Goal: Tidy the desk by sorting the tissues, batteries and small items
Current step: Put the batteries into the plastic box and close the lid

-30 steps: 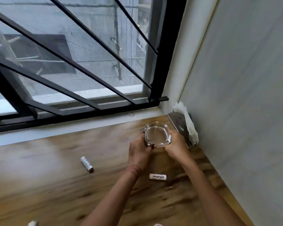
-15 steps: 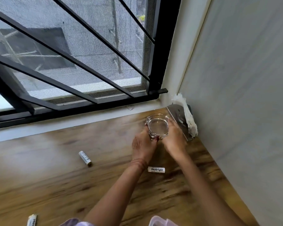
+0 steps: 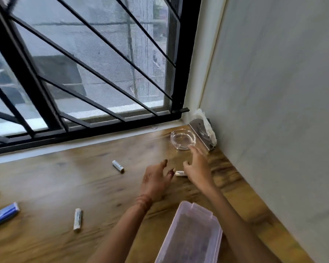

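Just on the person's side of the glass ashtray (image 3: 183, 139), both hands hang over the wooden desk (image 3: 84, 186), fingers spread and gripping nothing: the right hand (image 3: 198, 168) close to the ashtray's near rim, the left hand (image 3: 156, 179) further back. A small white labelled item (image 3: 180, 173) lies between them. Tissues (image 3: 207, 126) in a metal holder (image 3: 198, 132) stand just right of the ashtray; one battery (image 3: 118, 166) lies left of it, another (image 3: 77, 220) further left and nearer the person
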Action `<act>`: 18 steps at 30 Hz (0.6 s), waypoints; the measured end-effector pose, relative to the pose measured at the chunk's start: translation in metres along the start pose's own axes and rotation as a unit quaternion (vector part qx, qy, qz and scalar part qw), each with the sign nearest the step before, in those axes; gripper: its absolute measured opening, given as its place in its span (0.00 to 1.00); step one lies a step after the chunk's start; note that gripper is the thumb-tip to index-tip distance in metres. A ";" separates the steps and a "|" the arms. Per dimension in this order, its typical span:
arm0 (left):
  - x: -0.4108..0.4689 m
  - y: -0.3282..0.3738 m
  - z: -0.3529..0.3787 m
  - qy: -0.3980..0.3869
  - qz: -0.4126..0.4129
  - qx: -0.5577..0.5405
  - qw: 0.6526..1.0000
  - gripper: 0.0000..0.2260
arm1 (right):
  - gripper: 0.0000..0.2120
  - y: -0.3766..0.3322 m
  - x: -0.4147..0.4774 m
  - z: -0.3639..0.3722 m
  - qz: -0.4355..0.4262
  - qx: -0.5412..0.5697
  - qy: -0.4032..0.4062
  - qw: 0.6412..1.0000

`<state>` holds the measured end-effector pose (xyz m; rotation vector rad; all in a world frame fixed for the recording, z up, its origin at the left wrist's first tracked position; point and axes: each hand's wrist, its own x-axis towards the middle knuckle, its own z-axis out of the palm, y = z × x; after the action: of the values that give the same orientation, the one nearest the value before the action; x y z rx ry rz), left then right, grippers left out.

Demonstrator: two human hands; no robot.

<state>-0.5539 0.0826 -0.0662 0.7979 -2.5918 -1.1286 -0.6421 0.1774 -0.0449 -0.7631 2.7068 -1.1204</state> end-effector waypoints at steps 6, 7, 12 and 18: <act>-0.078 -0.018 -0.010 -0.064 -0.019 0.018 0.998 0.17 | 0.23 -0.002 -0.071 -0.009 0.029 0.032 0.038 0.998; -0.092 -0.021 -0.012 -0.079 -0.023 0.016 0.997 0.13 | 0.22 0.000 -0.085 -0.010 0.041 0.037 0.048 0.997; -0.147 -0.033 -0.016 -0.112 -0.012 -0.006 0.994 0.13 | 0.27 0.009 -0.151 -0.013 0.103 0.057 0.084 0.990; -0.184 -0.033 -0.016 -0.116 -0.034 -0.071 0.990 0.12 | 0.22 0.021 -0.214 0.000 0.171 0.146 0.086 0.971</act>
<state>-0.3814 0.1560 -0.0737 0.7688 -2.6446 -1.4890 -0.4654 0.2947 -0.0773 -0.1547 2.5764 -1.4992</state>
